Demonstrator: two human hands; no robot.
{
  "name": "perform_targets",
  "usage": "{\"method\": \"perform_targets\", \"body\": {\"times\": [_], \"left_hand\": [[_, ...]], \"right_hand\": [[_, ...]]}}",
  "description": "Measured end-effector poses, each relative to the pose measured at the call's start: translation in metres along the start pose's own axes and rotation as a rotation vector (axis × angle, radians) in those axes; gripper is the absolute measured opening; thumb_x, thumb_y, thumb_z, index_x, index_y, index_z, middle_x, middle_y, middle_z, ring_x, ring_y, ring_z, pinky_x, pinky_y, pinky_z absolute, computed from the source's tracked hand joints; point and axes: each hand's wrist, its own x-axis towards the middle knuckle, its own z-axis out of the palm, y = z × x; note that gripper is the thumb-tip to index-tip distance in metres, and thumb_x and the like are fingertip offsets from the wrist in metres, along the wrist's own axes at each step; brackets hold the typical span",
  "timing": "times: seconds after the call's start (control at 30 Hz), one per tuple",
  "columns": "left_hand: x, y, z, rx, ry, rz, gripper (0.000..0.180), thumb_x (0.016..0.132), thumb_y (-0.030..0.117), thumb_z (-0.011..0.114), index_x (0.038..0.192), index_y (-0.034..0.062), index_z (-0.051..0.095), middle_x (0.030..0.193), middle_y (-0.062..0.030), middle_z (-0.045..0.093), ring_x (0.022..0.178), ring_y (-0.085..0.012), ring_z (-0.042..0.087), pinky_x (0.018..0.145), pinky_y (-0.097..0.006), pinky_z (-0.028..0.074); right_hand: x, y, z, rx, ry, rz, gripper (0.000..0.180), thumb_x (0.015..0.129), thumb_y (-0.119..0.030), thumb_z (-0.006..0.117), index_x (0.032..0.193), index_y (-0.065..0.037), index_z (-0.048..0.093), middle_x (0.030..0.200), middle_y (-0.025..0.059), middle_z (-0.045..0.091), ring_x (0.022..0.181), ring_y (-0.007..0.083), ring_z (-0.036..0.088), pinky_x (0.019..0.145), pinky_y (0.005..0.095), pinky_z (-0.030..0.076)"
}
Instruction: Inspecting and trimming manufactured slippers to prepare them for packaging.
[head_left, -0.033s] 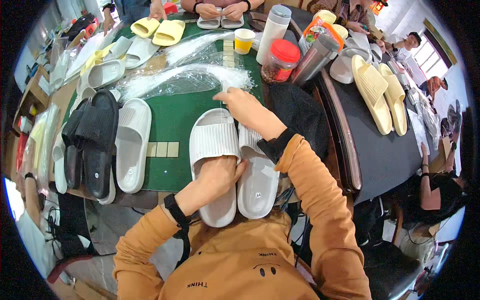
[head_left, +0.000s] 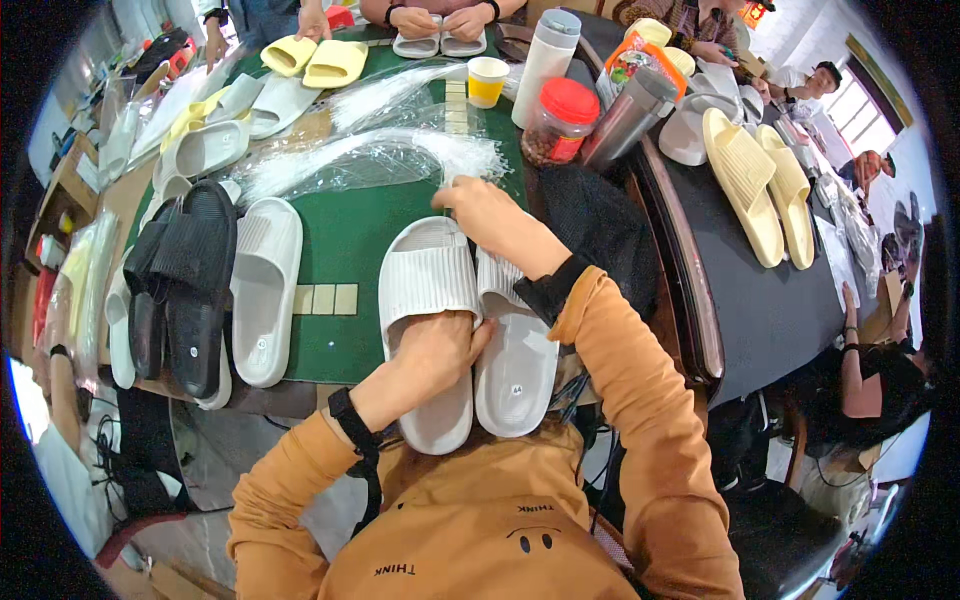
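A pair of light grey ribbed slippers stands at the table's near edge, toes away from me. My left hand [head_left: 430,355] reaches under the strap of the left slipper [head_left: 428,275]; its fingers are hidden inside and the thumb lies by the strap's inner side. Above the toe of the right slipper [head_left: 515,385], my right hand [head_left: 495,220] is closed in a pinch near the strap tops. What it pinches is too small to make out. Beyond the hands, a bundle of thin white plastic strands [head_left: 465,155] spills from clear plastic bags.
Black slippers [head_left: 200,290] and another grey slipper [head_left: 267,290] stand to the left. A paper cup [head_left: 487,82], red-lidded jar [head_left: 560,122] and flasks [head_left: 548,68] are at the back. Cream slippers [head_left: 740,185] lie on the right table. Co-workers' hands [head_left: 468,22] work across the table.
My right hand's fingertips have shifted very slightly. Both hands otherwise stay where they were, and the slippers have not moved.
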Motion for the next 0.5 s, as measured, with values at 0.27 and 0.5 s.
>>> {"method": "perform_targets", "body": {"times": [0.27, 0.5], "left_hand": [[-0.004, 0.010, -0.026, -0.073, -0.113, -0.052, 0.048, 0.097, 0.040, 0.053, 0.098, -0.0083, 0.057, 0.085, -0.0308, 0.061, 0.078, -0.0472, 0.061, 0.069, -0.054, 0.050], [-0.036, 0.017, -0.060, 0.065, 0.115, 0.205, 0.038, 0.086, 0.015, 0.069, 0.120, 0.0008, 0.058, 0.118, -0.0164, 0.063, 0.099, -0.0340, 0.065, 0.078, -0.039, 0.054]], "right_hand": [[0.002, 0.003, -0.040, 0.041, 0.054, -0.026, 0.014, 0.079, -0.002, 0.059, 0.085, 0.002, 0.072, 0.081, 0.0191, 0.067, 0.077, 0.0332, 0.068, 0.072, 0.0411, 0.055], [-0.006, -0.011, -0.082, 0.301, -0.085, 0.013, 0.018, 0.080, -0.001, 0.062, 0.093, 0.005, 0.072, 0.077, 0.0170, 0.071, 0.064, 0.0196, 0.070, 0.060, 0.0313, 0.055]]}}
